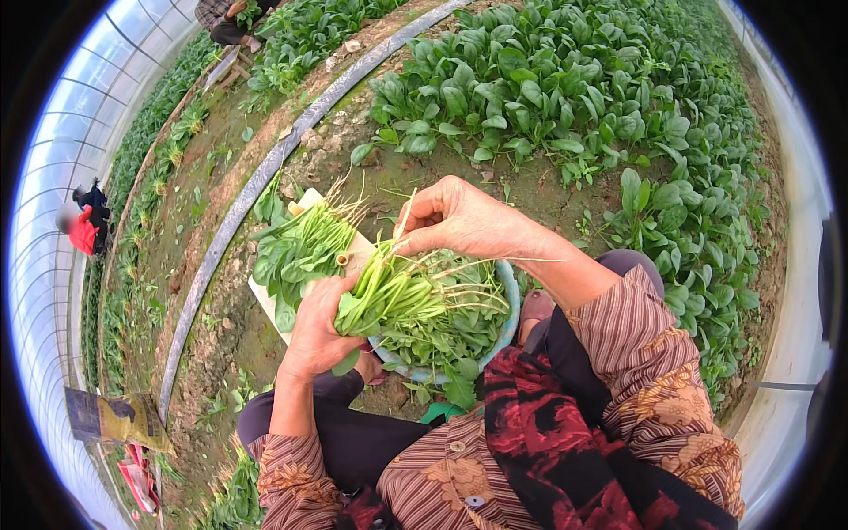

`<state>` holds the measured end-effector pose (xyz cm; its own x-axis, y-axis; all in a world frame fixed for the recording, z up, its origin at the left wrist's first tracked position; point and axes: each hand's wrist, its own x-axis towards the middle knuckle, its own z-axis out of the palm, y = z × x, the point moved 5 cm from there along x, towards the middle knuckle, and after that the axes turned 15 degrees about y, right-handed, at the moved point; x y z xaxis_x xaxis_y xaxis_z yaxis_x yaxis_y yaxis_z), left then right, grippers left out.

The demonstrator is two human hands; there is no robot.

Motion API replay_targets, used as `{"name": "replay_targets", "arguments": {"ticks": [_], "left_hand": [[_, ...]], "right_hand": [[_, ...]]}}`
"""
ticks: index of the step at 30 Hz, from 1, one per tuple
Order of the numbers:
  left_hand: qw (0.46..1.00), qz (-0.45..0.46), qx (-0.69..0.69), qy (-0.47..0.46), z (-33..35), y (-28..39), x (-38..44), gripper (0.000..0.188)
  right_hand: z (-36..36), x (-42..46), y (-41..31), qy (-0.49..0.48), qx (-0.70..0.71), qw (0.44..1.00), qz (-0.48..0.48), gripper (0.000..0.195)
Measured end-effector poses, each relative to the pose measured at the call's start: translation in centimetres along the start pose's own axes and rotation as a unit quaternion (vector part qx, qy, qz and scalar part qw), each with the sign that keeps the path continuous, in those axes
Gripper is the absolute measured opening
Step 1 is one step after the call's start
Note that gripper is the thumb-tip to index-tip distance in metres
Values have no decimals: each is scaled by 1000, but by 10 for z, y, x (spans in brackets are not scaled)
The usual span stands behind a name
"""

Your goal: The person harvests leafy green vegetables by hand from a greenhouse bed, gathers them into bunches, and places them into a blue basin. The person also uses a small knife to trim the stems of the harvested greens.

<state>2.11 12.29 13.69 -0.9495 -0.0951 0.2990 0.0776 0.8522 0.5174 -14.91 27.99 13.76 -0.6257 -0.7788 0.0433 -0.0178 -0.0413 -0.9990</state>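
In the head view, my left hand (pixel 318 324) grips a bunch of spinach (pixel 394 291) around its leaves. The stems and pale, thin roots of this bunch point up and to the right. My right hand (pixel 444 218) pinches a pale root or thin stem at the bunch's upper end, between thumb and fingers. Below the bunch is a round, blue-rimmed basin (pixel 511 298) full of loose green leaves and plants (pixel 450 338). Left of it, a second spinach bunch (pixel 298 245) lies on a pale board (pixel 358 250), its roots towards the top.
Dense spinach plants (pixel 530 86) grow ahead and to the right. A grey drip hose or strip (pixel 245 192) curves along the soil at left. Other people work farther off: one in red (pixel 83 228), one seated (pixel 228 20). Cut bunches (pixel 235 490) lie at lower left.
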Motion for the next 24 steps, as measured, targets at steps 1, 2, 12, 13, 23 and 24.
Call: {"name": "replay_targets", "arguments": {"ticks": [1, 2, 12, 13, 23, 24], "left_hand": [[1000, -6, 1, -10, 1, -1, 0, 76], [1000, -13, 2, -20, 3, -2, 0, 79], [957, 111, 266, 31, 0, 13, 5, 51], [948, 128, 289, 35, 2, 14, 5, 45], [949, 138, 279, 45, 1, 13, 2, 54], [950, 140, 276, 48, 0, 13, 1, 55]], "right_hand": [[-2, 0, -1, 23, -12, 1000, -11, 12], [-4, 0, -3, 45, -25, 998, -23, 13], [-30, -3, -13, 241, -137, 951, -135, 25], [-22, -6, -18, 221, -174, 940, -192, 25], [26, -15, 9, 89, -316, 894, -306, 14], [27, -16, 8, 97, -330, 886, -313, 14]]}}
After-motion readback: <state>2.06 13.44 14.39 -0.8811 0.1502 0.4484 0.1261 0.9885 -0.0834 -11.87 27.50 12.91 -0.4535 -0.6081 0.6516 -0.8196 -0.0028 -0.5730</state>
